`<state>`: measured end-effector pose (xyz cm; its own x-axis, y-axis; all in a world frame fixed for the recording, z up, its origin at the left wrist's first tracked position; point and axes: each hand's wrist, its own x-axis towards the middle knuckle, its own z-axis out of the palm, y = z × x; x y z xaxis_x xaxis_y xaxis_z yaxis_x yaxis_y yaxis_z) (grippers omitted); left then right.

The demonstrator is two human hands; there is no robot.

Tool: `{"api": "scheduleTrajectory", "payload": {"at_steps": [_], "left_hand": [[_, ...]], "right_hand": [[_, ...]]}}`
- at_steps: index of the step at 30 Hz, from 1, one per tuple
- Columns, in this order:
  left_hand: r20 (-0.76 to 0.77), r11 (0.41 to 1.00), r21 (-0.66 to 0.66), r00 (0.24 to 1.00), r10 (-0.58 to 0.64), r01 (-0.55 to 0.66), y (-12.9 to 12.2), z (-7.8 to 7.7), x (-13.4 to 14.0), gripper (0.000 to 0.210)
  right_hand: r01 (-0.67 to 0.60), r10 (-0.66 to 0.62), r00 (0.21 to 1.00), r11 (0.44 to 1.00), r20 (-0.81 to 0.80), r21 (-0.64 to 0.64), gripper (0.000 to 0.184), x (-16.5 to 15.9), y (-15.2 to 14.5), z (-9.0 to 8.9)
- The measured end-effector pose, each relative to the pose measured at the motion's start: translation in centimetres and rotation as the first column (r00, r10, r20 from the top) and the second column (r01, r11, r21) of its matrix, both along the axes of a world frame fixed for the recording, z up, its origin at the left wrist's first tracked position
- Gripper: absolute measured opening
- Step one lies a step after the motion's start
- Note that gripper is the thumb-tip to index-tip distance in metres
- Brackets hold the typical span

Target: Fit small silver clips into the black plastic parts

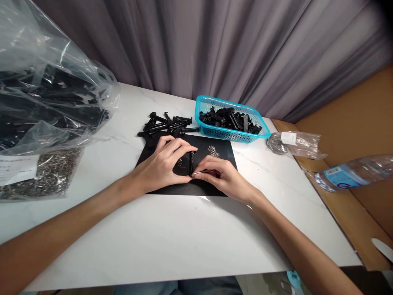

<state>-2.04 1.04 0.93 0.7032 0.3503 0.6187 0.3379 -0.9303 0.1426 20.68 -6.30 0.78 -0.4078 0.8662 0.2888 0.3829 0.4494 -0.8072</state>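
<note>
My left hand [167,162] spans a narrow black plastic part [191,164], with fingers at its far end and the thumb at its near end. The part is held upright to my view over a black mat [175,189]. My right hand [222,176] pinches slim silver tweezers [201,172], their tip at the near end of the part beside my left thumb. Two small piles of tiny metal pieces lie on the mat: one pile [213,152] beyond my right hand, the other [180,163] partly hidden by my left fingers.
Behind the mat lie several loose black parts [166,123] and a blue basket [236,137] full of similar ones. Large clear bags [55,110] crowd the left side. To the right are a small bag of metal pieces [278,143], a plastic bottle [346,176] and cardboard [346,205].
</note>
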Motion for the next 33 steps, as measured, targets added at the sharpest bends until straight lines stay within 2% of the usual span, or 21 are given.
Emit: {"api": "scheduleTrajectory", "payload": {"at_steps": [4, 8, 11, 14, 18, 23, 26, 29, 31, 33], "left_hand": [[-0.008, 1.000, 0.017, 1.000, 0.005, -0.005, 0.0, -0.1, 0.1, 0.051], [0.007, 0.999, 0.019, 0.999, -0.035, 0.035, 0.1, -0.1, 0.2, 0.050], [0.027, 0.998, 0.030, 0.998, -0.053, 0.052, 0.1, -0.2, 0.3, 0.048], [0.050, 0.998, 0.036, 0.997, -0.050, 0.048, -0.1, -0.2, 0.5, 0.047], [0.043, 0.999, 0.029, 0.998, -0.041, 0.039, -0.3, -0.3, 0.6, 0.046], [-0.010, 0.986, -0.157, 0.998, 0.060, -0.061, -0.5, -0.3, 0.6, 0.054], [0.003, 0.970, -0.228, 0.996, 0.086, -0.083, -0.4, -0.2, 0.6, 0.057], [0.038, 0.957, -0.280, 0.995, 0.089, -0.075, -0.3, -0.1, 0.6, 0.059], [0.042, 0.944, -0.319, 0.994, 0.098, -0.079, -0.3, -0.1, 0.6, 0.059], [0.034, 0.928, -0.360, 0.993, 0.116, -0.096, -0.3, 0.0, 0.6, 0.059]], "right_hand": [[0.069, -0.068, 0.997, 0.997, 0.020, -0.044, 0.014, -0.2, -0.1, 0.0], [0.159, -0.172, 0.983, 0.972, -0.064, -0.173, 0.029, -0.5, 0.1, -0.3], [0.143, -0.187, 0.971, 0.954, -0.151, -0.263, 0.036, -0.7, 0.3, -0.6], [0.137, -0.187, 0.970, 0.947, -0.155, -0.290, 0.036, -1.0, 0.2, -0.7], [0.159, -0.191, 0.976, 0.952, -0.102, -0.260, 0.034, -1.1, 0.0, -0.5], [0.175, -0.195, 0.976, 0.967, -0.099, -0.185, 0.036, -0.4, 0.0, 0.8], [0.257, -0.259, 0.961, 0.966, -0.099, -0.030, 0.043, 0.1, -0.1, 1.5], [0.353, -0.345, 0.934, 0.931, -0.088, 0.092, 0.048, 0.3, -0.4, 1.8], [0.375, -0.364, 0.920, 0.926, -0.147, 0.051, 0.048, 0.1, -0.6, 1.7], [0.343, -0.339, 0.906, 0.939, -0.252, -0.028, 0.043, -0.3, -0.7, 1.5]]}}
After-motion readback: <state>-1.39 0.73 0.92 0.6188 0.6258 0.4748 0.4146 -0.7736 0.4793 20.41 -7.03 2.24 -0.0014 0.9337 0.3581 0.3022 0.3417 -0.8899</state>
